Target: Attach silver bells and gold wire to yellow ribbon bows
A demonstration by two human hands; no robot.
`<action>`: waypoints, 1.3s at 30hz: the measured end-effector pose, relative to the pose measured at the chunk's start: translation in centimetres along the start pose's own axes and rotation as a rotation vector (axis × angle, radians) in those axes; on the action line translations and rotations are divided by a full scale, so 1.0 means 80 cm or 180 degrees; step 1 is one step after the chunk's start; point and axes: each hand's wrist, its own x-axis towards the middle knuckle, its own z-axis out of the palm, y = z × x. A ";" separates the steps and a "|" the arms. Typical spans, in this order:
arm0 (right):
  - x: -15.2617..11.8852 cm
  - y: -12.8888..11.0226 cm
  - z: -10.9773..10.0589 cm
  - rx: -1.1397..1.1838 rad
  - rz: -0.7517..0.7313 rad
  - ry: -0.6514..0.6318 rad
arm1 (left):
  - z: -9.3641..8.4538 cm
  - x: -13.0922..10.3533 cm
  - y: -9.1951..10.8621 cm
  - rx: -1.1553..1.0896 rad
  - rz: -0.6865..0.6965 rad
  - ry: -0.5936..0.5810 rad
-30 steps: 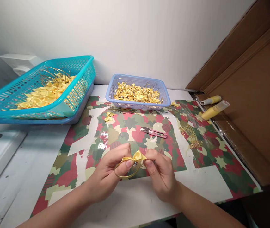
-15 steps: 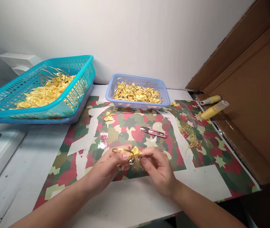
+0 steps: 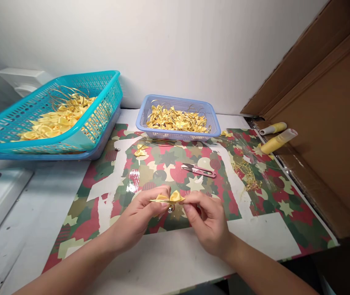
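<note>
A yellow ribbon bow [image 3: 175, 196] is held between my two hands above the patterned sheet. My left hand [image 3: 144, 207] pinches its left side, together with a loop of gold cord [image 3: 159, 200]. A small silver bell [image 3: 170, 209] hangs just under the bow. My right hand [image 3: 207, 217] grips the bow's right tail between thumb and forefinger. Beyond the hands lie pink thread snips [image 3: 199, 170], and another yellow bow [image 3: 141, 150] with gold cord rests farther back on the left.
A turquoise basket [image 3: 101, 100] of yellow bows stands at the left, stacked on a blue one. At the back sits a periwinkle basket [image 3: 178, 134] with more bows. Thread scraps [image 3: 248, 176] and two yellow spools [image 3: 278, 141] are on the right, beside a cardboard wall [image 3: 325, 123].
The gold cord loop has tipped flatter, now seen nearly edge-on. The bell sits partly hidden beneath the bow. Both hands keep their hold in about the same place.
</note>
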 end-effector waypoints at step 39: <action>0.000 0.004 0.008 -0.0057 -0.0606 0.0362 | 0.014 0.004 0.004 -0.0078 -0.0564 0.0092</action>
